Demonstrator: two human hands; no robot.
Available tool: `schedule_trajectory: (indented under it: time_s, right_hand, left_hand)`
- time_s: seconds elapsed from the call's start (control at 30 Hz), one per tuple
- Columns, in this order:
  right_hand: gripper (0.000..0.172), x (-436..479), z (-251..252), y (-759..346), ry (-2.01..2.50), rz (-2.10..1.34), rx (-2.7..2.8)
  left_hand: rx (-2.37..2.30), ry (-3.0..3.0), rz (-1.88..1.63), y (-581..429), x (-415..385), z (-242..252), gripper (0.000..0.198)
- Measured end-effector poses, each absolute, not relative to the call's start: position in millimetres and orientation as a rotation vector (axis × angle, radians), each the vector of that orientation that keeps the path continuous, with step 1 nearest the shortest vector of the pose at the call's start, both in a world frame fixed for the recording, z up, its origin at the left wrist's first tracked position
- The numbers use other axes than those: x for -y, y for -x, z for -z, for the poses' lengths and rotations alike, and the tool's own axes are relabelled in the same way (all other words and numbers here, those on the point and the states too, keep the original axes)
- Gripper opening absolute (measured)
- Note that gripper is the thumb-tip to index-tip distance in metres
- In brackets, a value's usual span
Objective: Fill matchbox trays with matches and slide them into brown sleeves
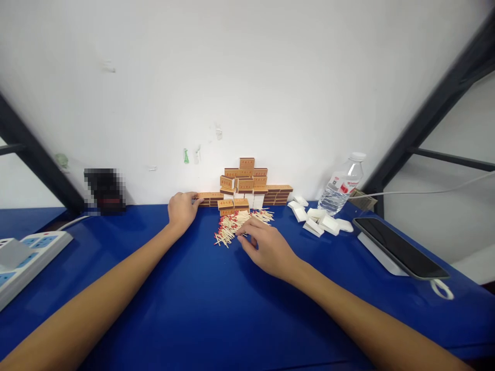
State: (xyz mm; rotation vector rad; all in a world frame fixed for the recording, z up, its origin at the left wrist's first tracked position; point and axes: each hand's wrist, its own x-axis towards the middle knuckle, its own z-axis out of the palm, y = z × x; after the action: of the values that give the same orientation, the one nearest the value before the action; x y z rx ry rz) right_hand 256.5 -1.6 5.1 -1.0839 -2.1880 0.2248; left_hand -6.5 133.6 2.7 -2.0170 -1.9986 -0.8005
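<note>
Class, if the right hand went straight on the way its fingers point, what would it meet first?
Most likely the loose matches heaped beside the right hand, though it might pass above them, as its height is unclear.

Wall [247,77]: white, with a green scrap [186,156] and small marks [218,133] | Table [185,324]: blue, slightly glossy, against the wall | Sides: dark left post [38,153] and right post [436,100], slanting, each with a crossbar [452,159]

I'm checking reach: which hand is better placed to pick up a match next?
Probably the right hand: its fingertips are at the loose matches, while the left hand is farther away, at the left row of matchboxes.
</note>
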Motion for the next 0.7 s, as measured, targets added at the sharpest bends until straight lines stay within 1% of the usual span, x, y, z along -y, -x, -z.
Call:
schedule_trajectory:
  time_s: [0.27,0.43,0.47,0.57,0.63,0.7]
  right_hand:
    - [0.014,1.6,-4.2,-255.6,1.074,-0.217,2.214]
    - [0.014,-12.3,-6.7,-268.0,1.247,-0.116,2.134]
    - [0.014,-17.1,-7.7,-272.8,1.303,-0.080,2.095]
    - [0.016,-32.6,-10.4,-290.2,1.437,0.025,1.996]
    - [0.016,-41.4,-11.4,-302.0,1.522,0.043,1.958]
    - [0.015,-48.2,-12.6,-312.5,1.586,0.028,1.918]
  left_hand:
    - [1.939,2.066,0.713,6.3,-133.7,-4.8,0.031]
    - [1.845,2.207,0.733,19.5,-114.5,-18.4,0.046]
    - [1.818,2.235,0.748,23.4,-107.2,-21.5,0.046]
    - [1.704,2.403,0.756,34.1,-81.8,-26.7,0.040]
    - [1.614,2.566,0.735,38.4,-65.3,-24.1,0.034]
    - [1.555,2.681,0.794,40.2,-52.0,-17.2,0.029]
